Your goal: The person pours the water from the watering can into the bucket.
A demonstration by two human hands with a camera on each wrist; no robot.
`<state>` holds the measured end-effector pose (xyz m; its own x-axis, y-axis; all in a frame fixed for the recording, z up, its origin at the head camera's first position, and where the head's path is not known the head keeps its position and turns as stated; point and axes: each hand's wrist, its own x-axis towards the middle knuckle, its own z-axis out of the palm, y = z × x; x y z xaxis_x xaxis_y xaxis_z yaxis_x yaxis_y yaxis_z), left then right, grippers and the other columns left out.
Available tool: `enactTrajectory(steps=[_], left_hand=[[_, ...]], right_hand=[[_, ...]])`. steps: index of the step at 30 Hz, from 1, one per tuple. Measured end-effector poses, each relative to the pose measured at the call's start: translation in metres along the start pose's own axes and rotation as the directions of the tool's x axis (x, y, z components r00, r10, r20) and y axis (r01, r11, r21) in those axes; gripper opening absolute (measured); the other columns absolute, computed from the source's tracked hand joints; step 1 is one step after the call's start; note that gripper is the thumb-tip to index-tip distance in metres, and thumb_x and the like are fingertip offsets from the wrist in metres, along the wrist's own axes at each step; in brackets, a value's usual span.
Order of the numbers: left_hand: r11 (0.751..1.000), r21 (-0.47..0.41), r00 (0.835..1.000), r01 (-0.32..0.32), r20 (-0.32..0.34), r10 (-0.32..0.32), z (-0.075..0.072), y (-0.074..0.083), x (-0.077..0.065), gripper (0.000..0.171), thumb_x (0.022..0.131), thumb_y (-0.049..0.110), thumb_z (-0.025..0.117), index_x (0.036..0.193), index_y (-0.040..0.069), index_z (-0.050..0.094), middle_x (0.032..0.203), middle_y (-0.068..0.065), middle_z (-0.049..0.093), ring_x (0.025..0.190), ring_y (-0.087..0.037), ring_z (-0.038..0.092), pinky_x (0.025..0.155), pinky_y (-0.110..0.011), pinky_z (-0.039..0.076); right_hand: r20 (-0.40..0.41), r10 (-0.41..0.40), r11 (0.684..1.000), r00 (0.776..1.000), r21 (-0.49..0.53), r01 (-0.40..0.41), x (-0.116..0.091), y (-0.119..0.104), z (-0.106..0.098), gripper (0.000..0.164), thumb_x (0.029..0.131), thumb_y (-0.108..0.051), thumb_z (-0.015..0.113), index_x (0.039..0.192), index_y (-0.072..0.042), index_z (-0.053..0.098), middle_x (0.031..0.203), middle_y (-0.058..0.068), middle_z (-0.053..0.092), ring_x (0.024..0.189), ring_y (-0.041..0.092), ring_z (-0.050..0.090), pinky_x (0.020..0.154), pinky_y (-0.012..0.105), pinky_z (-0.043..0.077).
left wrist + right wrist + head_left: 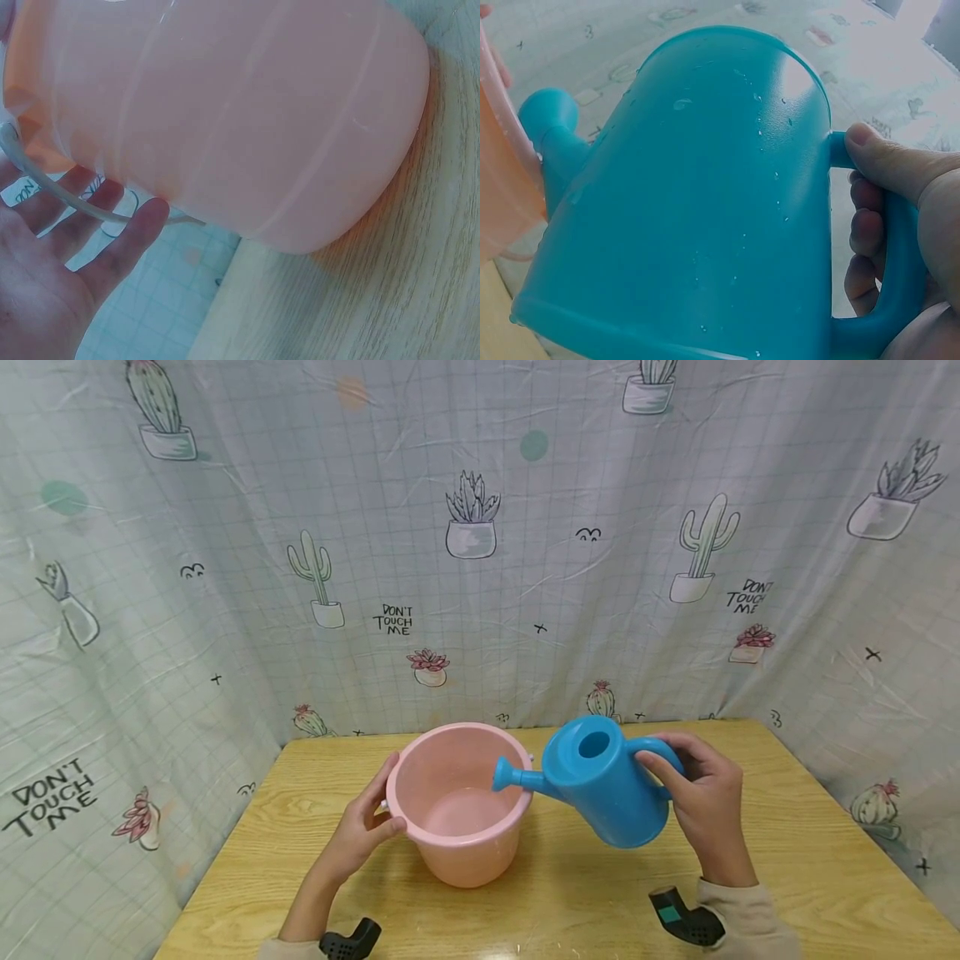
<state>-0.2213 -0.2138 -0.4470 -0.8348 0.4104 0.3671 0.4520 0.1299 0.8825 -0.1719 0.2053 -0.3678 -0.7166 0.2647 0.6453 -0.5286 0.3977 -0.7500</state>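
A blue watering can [607, 785] hangs tilted above the table, its spout [517, 777] pointing left over the right rim of a pink bucket [468, 860]. My right hand [705, 785] grips the can's handle, fingers wrapped through the loop and thumb on top. Water drops dot the can's wall [705, 195] in the right wrist view; no stream shows from the spout. The bucket stands upright, and my left hand [363, 827] holds its left side at the rim, thumb toward the front. In the left wrist view, fingertips [154, 214] touch the bucket's wall near its pale handle [90, 210].
Under the bucket lies a wood-grain table [285, 827]. A pale curtain [540, 577] printed with cacti and lettering surrounds the back and sides. Black devices [690, 922] are worn at both wrists.
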Motion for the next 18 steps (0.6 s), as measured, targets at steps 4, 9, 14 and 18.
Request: enactTrajectory(steps=[4, 9, 14, 18], left_hand=[[1.000, 0.011, 1.000, -0.016, -0.002, 0.016, 0.0000, -0.0013, 0.0004, 0.080, 0.093, 0.010, 0.064, 0.157, 0.020, 0.016, 0.163, -0.011, 0.016, 0.137, 0.001, 0.037, 0.098, -0.029, 0.050], [1.000, 0.010, 1.000, -0.014, 0.000, 0.014, -0.0003, 0.0002, 0.0002, 0.081, 0.093, 0.011, 0.064, 0.157, 0.019, 0.015, 0.163, -0.012, 0.015, 0.137, 0.001, 0.037, 0.099, -0.029, 0.049], [1.000, 0.019, 1.000, -0.009, 0.000, 0.009, 0.0000, 0.0000, -0.0005, 0.080, 0.093, 0.012, 0.064, 0.157, 0.019, 0.015, 0.163, -0.012, 0.016, 0.137, 0.001, 0.037, 0.099, -0.031, 0.049], [1.000, 0.022, 1.000, -0.016, 0.000, 0.016, -0.0003, -0.0006, -0.0007, 0.080, 0.093, 0.011, 0.064, 0.157, 0.019, 0.015, 0.162, -0.013, 0.017, 0.137, -0.003, 0.039, 0.097, -0.030, 0.051]], right_hand=[[0.001, 0.009, 1.000, 1.000, -0.001, -0.009, -0.0001, -0.0008, -0.0001, 0.023, 0.081, 0.009, 0.071, 0.104, 0.004, 0.069, 0.089, -0.017, 0.067, 0.080, 0.001, 0.065, 0.077, 0.011, 0.051], [0.000, 0.014, 1.000, 1.000, -0.005, -0.014, -0.0001, -0.0018, 0.0003, 0.023, 0.081, 0.008, 0.071, 0.104, 0.004, 0.069, 0.089, -0.018, 0.066, 0.080, 0.000, 0.065, 0.077, 0.011, 0.051], [0.001, 0.021, 1.000, 1.000, -0.015, -0.021, -0.0003, -0.0027, 0.0006, 0.023, 0.082, 0.008, 0.071, 0.104, 0.006, 0.068, 0.089, -0.019, 0.066, 0.080, 0.000, 0.065, 0.078, 0.010, 0.051], [0.001, 0.021, 1.000, 1.000, -0.019, -0.021, -0.0008, -0.0030, 0.0005, 0.023, 0.082, 0.008, 0.071, 0.104, 0.005, 0.069, 0.089, -0.019, 0.066, 0.080, -0.001, 0.065, 0.078, 0.010, 0.051]])
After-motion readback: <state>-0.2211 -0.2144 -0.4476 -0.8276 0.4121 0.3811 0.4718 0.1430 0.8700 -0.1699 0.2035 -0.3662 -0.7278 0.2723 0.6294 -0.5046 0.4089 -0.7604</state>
